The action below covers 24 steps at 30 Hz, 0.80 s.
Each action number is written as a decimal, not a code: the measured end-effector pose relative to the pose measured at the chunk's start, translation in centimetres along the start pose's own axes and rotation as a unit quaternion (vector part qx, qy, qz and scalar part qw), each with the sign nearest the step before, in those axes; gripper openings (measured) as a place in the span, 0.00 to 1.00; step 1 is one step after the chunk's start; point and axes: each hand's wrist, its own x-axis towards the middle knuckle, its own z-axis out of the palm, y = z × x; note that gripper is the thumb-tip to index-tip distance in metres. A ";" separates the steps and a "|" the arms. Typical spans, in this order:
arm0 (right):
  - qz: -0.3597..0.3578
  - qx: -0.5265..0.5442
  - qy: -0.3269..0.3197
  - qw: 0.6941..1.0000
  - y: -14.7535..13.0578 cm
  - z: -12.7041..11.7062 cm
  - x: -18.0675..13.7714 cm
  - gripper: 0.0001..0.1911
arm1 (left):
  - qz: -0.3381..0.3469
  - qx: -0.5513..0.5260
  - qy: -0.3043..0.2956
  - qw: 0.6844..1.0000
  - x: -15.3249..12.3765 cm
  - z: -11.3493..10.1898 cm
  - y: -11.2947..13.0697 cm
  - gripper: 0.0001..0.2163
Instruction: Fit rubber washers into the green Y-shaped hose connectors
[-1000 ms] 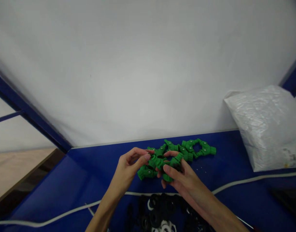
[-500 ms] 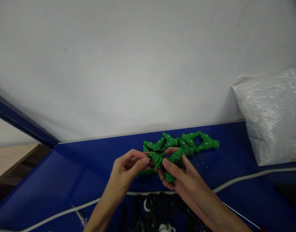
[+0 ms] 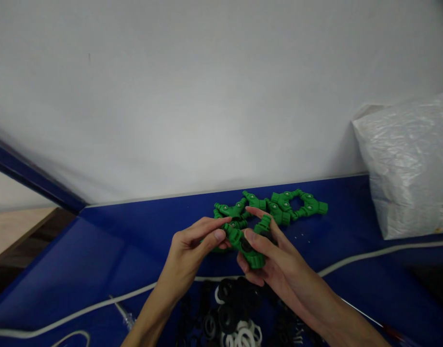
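A green plastic fitting (image 3: pixel 250 245) with several arms is held over the blue table (image 3: pixel 127 260), just above the middle of the view. My right hand (image 3: pixel 270 260) is wrapped round its lower part. My left hand (image 3: pixel 195 246) pinches one arm of the same fitting between thumb and forefinger. Behind the hands, against the white wall, lies a heap of several more green fittings (image 3: pixel 279 207).
Black and white rings (image 3: pixel 235 318) lie piled at the near edge of the table. A white cable (image 3: pixel 380 253) runs across the table. A white plastic bag (image 3: pixel 409 164) leans on the wall at the right. A wooden surface (image 3: pixel 15 229) lies beyond the table's left end.
The view has tipped down a little and turned, so more of the rings show. Both hands stay on the green fitting, which has turned slightly between them.
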 end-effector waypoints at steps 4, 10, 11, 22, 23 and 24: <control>-0.069 -0.053 0.045 0.995 0.3 -0.3 0.3 0.46 | -0.007 -0.004 0.029 1.000 0.0 0.2 -0.1 0.08; -0.158 -0.281 0.092 0.942 0.9 -1.1 0.5 0.27 | -0.019 0.003 0.034 0.999 -0.3 1.0 0.1 0.08; -0.166 -0.316 0.093 0.930 1.0 -1.2 0.5 0.25 | -0.019 0.006 0.029 0.999 -0.4 1.1 0.1 0.08; -0.174 -0.416 0.049 0.891 0.4 -0.9 0.0 0.18 | -0.017 -0.025 -0.003 1.000 -0.7 0.6 0.2 0.07; -0.171 -0.414 0.050 0.893 0.4 -0.9 0.0 0.19 | -0.023 -0.028 -0.012 0.999 -0.6 0.5 0.1 0.08; -0.168 -0.412 0.048 0.894 0.5 -1.0 0.0 0.20 | -0.030 -0.034 -0.022 0.999 -0.6 0.3 0.1 0.08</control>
